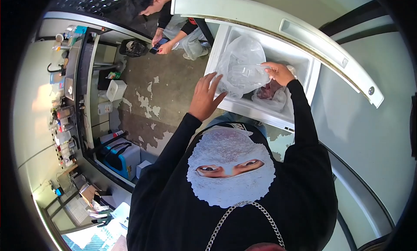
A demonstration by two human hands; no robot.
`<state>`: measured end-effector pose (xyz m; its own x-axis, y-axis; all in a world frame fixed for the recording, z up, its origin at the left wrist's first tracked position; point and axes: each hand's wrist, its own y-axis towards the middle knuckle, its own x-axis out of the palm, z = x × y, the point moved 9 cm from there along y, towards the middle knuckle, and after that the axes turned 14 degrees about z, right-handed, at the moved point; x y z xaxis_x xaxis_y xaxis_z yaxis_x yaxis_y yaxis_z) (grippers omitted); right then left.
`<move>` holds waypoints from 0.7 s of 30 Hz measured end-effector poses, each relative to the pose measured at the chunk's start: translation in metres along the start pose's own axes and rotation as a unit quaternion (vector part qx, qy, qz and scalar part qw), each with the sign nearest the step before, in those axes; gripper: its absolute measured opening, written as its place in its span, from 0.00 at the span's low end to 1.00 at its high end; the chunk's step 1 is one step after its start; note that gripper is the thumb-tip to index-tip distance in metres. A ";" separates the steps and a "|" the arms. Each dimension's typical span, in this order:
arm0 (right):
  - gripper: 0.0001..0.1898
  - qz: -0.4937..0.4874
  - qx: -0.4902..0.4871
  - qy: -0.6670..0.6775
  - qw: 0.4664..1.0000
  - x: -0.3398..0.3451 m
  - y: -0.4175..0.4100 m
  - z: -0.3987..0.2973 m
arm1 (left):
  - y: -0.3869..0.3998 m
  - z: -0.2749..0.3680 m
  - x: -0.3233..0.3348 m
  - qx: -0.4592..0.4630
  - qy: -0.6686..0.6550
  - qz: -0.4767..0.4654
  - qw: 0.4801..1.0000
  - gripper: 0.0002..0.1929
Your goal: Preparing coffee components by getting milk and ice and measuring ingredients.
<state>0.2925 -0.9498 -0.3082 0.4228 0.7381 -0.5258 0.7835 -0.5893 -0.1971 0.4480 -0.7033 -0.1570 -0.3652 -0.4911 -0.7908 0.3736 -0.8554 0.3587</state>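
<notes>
A white chest freezer [239,110] stands before me with its lid [260,9] raised. Inside it, on the left, lies a clear plastic bag [241,52] with clear pieces in it, ice or plastic; I cannot tell which. My right hand [279,74] pinches the right edge of this bag between thumb and fingers. Over the left front corner of the freezer is my left hand [207,97], fingers spread, the tips close to or touching the bag's edge. Below my right hand, a second plastic bag [270,94] holds something dark red, perhaps meat.
Beyond the freezer's left side, another person [166,47] leans down with a phone [158,45]. A bin with a black liner [133,48] is near them. Along the left runs a counter with bottles and jars [63,133]. A blue and white cooler box [120,158] sits below.
</notes>
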 end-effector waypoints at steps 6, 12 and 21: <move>0.18 0.054 -0.012 -0.025 0.998 0.004 -0.004 -0.026 | -0.114 -0.106 0.007 -0.199 0.052 0.092 0.974 0.31; 0.19 0.047 0.014 0.003 0.999 0.019 0.013 -0.046 | -0.479 -0.198 0.056 -0.567 0.081 -0.364 0.735 0.38; 0.21 -0.069 -0.035 -0.008 0.997 0.056 0.020 -0.112 | -0.632 -0.109 0.096 -0.721 0.052 -0.107 0.682 0.34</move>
<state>0.3830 -0.8834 -0.2485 0.3018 0.8047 -0.5112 0.8640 -0.4575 -0.2103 0.2702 -0.1921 -0.5137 -0.5090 -0.3008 -0.8065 0.7989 0.1838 -0.5727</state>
